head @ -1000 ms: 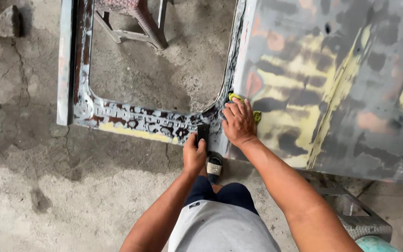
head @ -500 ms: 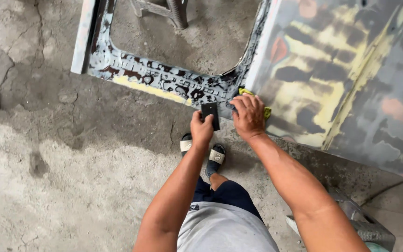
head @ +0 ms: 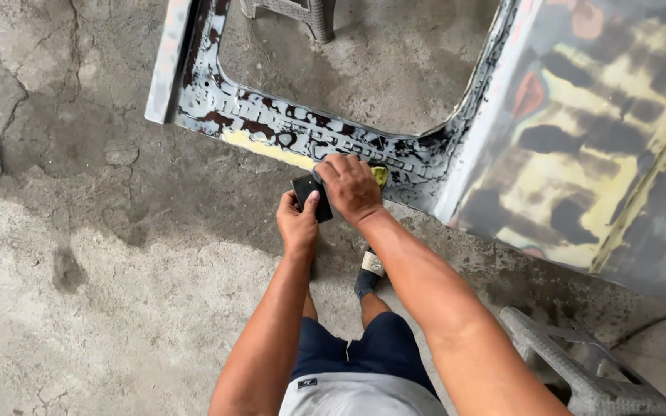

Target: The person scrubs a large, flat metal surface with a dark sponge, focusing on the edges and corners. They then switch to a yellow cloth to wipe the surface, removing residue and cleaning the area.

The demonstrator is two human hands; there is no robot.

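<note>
A small black block (head: 311, 196), seemingly stiff, light and best taken by its edges, is pinched by the fingers of the left hand (head: 297, 224) just near the door panel's frame (head: 287, 127), where the right hand (head: 350, 187) is pressed, fingers curled, on a soft yellow-green pad (head: 379, 175).

We count two hands (head: 298, 223), one black block (head: 310, 194), one yellow-green pad (head: 379, 175), one car door panel (head: 580, 139), two plastic stools (head: 580, 370).

Door panel (head: 580, 139): sanded matt metal, patchy filler; floor (head: 79, 270): rough cracked concrete; stool (head: 580, 370): grey plastic.
</note>
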